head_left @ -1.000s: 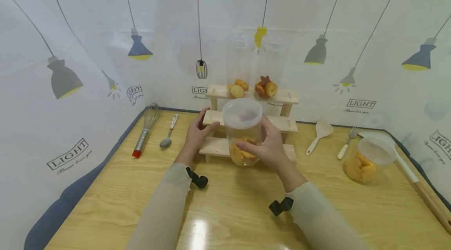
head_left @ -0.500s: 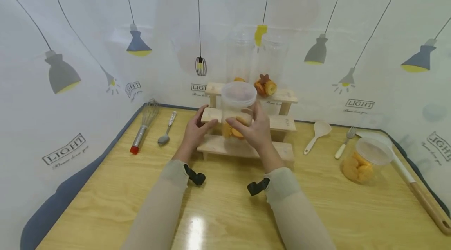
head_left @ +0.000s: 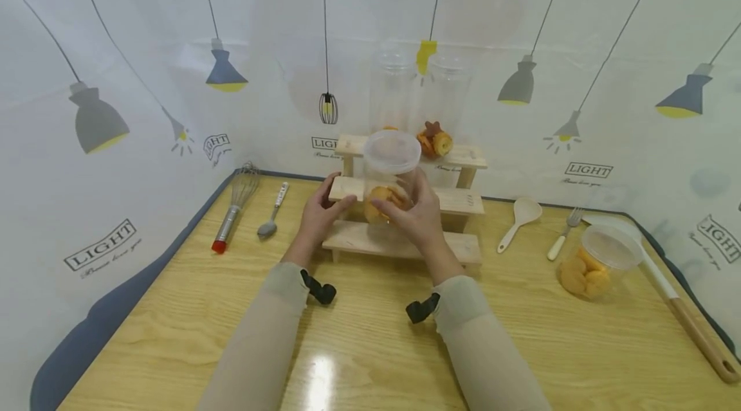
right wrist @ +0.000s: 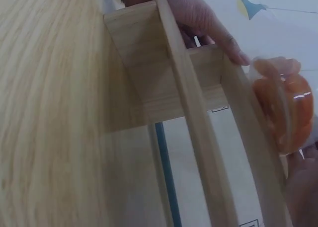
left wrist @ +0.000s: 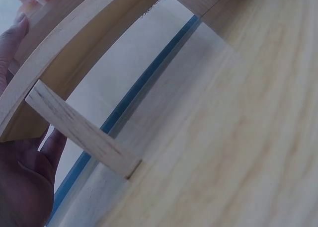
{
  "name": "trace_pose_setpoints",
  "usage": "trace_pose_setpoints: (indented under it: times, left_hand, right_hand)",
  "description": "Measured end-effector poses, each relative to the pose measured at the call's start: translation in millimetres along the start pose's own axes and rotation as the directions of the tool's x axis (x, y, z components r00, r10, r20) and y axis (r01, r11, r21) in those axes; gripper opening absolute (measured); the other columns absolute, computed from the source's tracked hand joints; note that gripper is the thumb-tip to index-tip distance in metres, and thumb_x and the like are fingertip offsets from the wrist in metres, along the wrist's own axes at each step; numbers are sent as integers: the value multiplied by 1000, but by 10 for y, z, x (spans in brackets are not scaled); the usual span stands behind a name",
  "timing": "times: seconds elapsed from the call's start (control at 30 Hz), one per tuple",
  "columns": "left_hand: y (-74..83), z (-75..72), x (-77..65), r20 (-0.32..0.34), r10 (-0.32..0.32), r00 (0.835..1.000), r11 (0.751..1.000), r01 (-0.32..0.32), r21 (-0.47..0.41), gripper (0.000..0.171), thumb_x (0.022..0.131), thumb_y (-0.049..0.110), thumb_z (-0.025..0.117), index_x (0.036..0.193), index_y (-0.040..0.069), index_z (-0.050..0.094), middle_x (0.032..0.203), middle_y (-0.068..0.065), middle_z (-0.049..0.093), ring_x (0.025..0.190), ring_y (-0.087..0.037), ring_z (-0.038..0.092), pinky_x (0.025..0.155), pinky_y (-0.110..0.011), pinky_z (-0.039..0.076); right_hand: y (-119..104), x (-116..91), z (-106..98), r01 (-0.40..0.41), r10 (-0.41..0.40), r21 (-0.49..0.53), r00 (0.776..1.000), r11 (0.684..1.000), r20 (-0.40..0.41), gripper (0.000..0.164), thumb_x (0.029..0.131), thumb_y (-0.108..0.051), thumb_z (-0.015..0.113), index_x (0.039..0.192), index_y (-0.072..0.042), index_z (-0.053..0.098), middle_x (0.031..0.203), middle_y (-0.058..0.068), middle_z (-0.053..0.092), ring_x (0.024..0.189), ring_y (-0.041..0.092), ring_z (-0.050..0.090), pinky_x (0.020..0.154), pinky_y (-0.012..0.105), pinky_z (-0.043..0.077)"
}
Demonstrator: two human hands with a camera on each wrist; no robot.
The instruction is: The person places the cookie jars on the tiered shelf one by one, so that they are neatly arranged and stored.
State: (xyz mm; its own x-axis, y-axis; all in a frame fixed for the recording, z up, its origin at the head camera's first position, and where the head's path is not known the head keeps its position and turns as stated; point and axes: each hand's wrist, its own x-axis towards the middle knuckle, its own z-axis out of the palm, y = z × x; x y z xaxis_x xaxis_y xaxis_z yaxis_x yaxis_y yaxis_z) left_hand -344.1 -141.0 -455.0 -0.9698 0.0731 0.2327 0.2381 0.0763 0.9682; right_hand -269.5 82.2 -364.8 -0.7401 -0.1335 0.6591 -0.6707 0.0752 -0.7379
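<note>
Evidently, with the stand as the clock's centre, the work is past halfway. Towards nine, the person's left hand (head_left: 318, 218) steadies the wooden stand (head_left: 370, 239), thumb and fingers closed about the nine-o'clock end of its middle tier. Towards twelve, a tall clear jar (head_left: 390, 89) stands on the top tier, its contents mostly masked by the held jar (head_left: 389, 176). That one is upright at the middle tier, gripped between the thumb and fingers of the right hand (head_left: 422, 218); whether its base bears fully on the plank cannot be told. Near one, a star-biscuit jar (head_left: 448, 99) shares the top tier. So two look placed, one is in hand, and the lidded jar (head_left: 596, 269) between three and four seems left to do.

Beneath, the yellowish wood-grained worktop (head_left: 370, 350) carries a whisk (head_left: 229, 223) and spoon (head_left: 276, 208) around nine, glare near seven, a rice scoop (head_left: 521, 218) and fork (head_left: 565, 234) around three, and a long spatula (head_left: 673, 298) beyond the lidded jar. White sheeting (head_left: 289, 12) printed with hanging lamps encloses the back and both sides.
</note>
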Motion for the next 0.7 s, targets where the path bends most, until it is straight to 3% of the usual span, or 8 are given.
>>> trace_pose_setpoints:
  times: [0.13, 0.43, 0.7]
  left_hand:
    - [29, 11, -4, 1, -13, 1000, 1000, 13, 11, 78, 88, 43, 78, 155, 31, 40, 146, -4, 55, 113, -26, 62, 97, -39, 50]
    - [51, 4, 1, 19, -42, 999, 999, 42, -9, 78, 90, 38, 77, 156, 34, 35, 150, -5, 50, 119, -29, 59, 102, -44, 46]
    - [16, 7, -5, 8, -9, 1000, 1000, 9, 12, 79, 88, 45, 77, 155, 28, 39, 145, -3, 55, 112, -27, 62, 93, -39, 51]
  right_hand:
    - [74, -17, -10, -17, 17, 12, 1000, 1000, -7, 77, 81, 1, 83, 147, 4, 42, 135, 31, 54, 127, 49, 50, 107, 57, 39]
    - [140, -12, -11, -73, 73, -28, 997, 997, -8, 72, 83, -4, 83, 145, -1, 47, 138, 26, 56, 129, 45, 51, 107, 51, 41]
    - [449, -4, -36, -115, 113, -124, 993, 986, -25, 76, 84, -15, 84, 150, -18, 47, 139, 15, 59, 130, 31, 55, 106, 40, 44]
